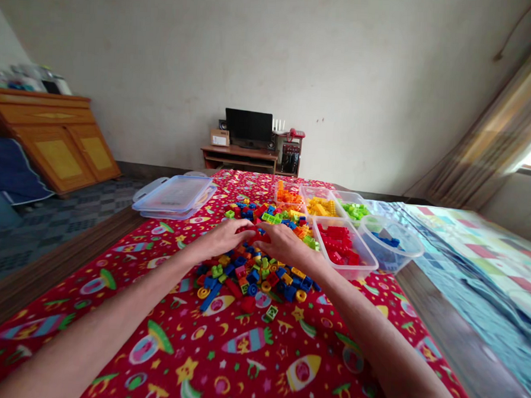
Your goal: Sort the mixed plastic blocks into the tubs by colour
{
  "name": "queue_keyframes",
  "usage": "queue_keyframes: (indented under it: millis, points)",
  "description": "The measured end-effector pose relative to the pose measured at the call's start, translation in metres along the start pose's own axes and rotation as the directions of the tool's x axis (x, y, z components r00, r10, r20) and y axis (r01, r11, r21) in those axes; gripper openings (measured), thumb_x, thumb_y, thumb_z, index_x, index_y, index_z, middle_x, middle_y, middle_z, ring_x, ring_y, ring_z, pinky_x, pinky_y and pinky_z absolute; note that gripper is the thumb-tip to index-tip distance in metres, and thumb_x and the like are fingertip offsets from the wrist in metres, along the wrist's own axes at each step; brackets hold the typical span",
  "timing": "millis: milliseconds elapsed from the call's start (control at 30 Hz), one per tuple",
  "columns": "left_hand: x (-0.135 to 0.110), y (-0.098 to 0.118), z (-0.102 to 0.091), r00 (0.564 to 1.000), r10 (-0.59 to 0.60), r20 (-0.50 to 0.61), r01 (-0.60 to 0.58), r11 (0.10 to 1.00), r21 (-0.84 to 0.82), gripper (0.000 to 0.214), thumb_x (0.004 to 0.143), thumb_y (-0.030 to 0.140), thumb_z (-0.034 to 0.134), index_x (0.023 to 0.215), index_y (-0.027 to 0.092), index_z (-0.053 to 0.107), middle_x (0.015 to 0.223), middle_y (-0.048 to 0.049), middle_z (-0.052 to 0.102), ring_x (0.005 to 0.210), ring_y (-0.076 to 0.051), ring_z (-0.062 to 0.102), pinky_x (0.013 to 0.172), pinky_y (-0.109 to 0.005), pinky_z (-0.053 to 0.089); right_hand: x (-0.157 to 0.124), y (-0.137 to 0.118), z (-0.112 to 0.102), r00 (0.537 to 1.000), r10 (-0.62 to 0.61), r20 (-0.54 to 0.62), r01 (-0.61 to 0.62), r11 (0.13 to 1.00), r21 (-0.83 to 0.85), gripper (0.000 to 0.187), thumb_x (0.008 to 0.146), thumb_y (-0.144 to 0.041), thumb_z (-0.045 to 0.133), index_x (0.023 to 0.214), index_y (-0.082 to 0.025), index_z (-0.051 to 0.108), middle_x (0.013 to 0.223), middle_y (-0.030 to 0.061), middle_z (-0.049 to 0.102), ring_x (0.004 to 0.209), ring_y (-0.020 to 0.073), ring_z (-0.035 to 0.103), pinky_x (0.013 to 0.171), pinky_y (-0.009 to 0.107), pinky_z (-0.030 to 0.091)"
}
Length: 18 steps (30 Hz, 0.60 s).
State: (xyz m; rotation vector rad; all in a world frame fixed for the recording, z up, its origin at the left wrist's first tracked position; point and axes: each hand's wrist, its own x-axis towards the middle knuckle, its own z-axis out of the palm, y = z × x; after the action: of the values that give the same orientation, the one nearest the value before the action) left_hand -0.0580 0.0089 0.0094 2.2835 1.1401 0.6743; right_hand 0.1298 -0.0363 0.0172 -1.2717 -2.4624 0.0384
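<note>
Over the middle of a loose heap of coloured toy building bricks (252, 274), my two hands come close together. Fingers and thumb of my left hand (225, 238) are curled in at red brick pieces. My right hand (281, 242) faces it, its fingers bent round a red building brick (259, 236) that shows between the hands. The fingers partly cover these red pieces, so their exact shape and number are hidden. Blue, green, yellow, orange and red bricks and small wheels lie around and below both hands.
Right of the heap stand clear boxes of orange (289, 194), yellow (321, 206), green (354, 211) and red bricks (339, 245). Beside them is a round tub (407, 254) with blue bricks. Stacked clear lids (176, 195) lie left, on the red patterned cloth (153, 312).
</note>
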Motion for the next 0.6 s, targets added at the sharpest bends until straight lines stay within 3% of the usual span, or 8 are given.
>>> queue_keyframes:
  millis: [100, 233, 333, 433, 600]
  points:
    - [-0.003, 0.008, 0.0, 0.996, -0.067, 0.06, 0.08, 0.963, -0.257, 0.047, 0.077, 0.058, 0.056, 0.095, 0.015, 0.063, 0.058, 0.0018, 0.056, 0.052, -0.015, 0.052, 0.049, -0.024, 0.04, 0.0, -0.003, -0.006, 0.999, 0.039, 0.005, -0.039, 0.999, -0.039, 0.027, 0.09, -0.031, 0.053, 0.108, -0.012, 0.059, 0.091, 0.0102, 0.069, 0.084, 0.0171, 0.062, 0.068, 0.024, 0.037]
    - [-0.006, 0.018, 0.006, 0.997, -0.074, 0.038, 0.083, 0.879, -0.469, 0.056, 0.075, 0.058, 0.061, 0.111, 0.016, 0.054, 0.066, 0.0018, 0.057, 0.053, -0.012, 0.049, 0.048, -0.023, 0.04, -0.001, 0.004, -0.023, 0.994, 0.106, -0.035, -0.11, 0.984, -0.137, 0.027, 0.091, -0.036, 0.048, 0.095, -0.013, 0.062, 0.084, 0.009, 0.068, 0.075, 0.0158, 0.059, 0.062, 0.025, 0.033]
    - [-0.006, 0.021, 0.005, 0.998, -0.067, 0.01, 0.063, 0.872, -0.486, 0.06, 0.074, 0.057, 0.061, 0.115, 0.015, 0.051, 0.071, 0.0005, 0.058, 0.054, -0.01, 0.048, 0.047, -0.022, 0.04, -0.007, 0.022, -0.047, 0.967, 0.219, -0.132, -0.245, 0.94, -0.239, 0.03, 0.091, -0.039, 0.044, 0.096, -0.015, 0.062, 0.084, 0.0081, 0.067, 0.074, 0.0162, 0.058, 0.062, 0.026, 0.032]
    - [-0.005, 0.021, 0.002, 0.998, -0.063, 0.03, 0.07, 0.882, -0.465, 0.056, 0.076, 0.056, 0.059, 0.113, 0.014, 0.052, 0.071, 0.0002, 0.057, 0.055, -0.01, 0.048, 0.048, -0.022, 0.042, -0.019, 0.046, -0.073, 0.904, 0.375, -0.207, -0.425, 0.84, -0.336, 0.032, 0.091, -0.038, 0.042, 0.1, -0.015, 0.062, 0.09, 0.0108, 0.068, 0.079, 0.0187, 0.059, 0.064, 0.027, 0.034]
    - [-0.006, 0.023, 0.002, 0.994, -0.07, 0.083, 0.1, 0.886, -0.452, 0.048, 0.08, 0.052, 0.056, 0.109, 0.014, 0.055, 0.072, 0.0011, 0.055, 0.05, -0.007, 0.041, 0.044, -0.019, 0.035, -0.044, 0.082, -0.095, 0.811, 0.573, -0.119, -0.57, 0.727, -0.382, 0.033, 0.09, -0.037, 0.044, 0.104, -0.016, 0.065, 0.106, 0.013, 0.067, 0.093, 0.0223, 0.061, 0.07, 0.028, 0.039]
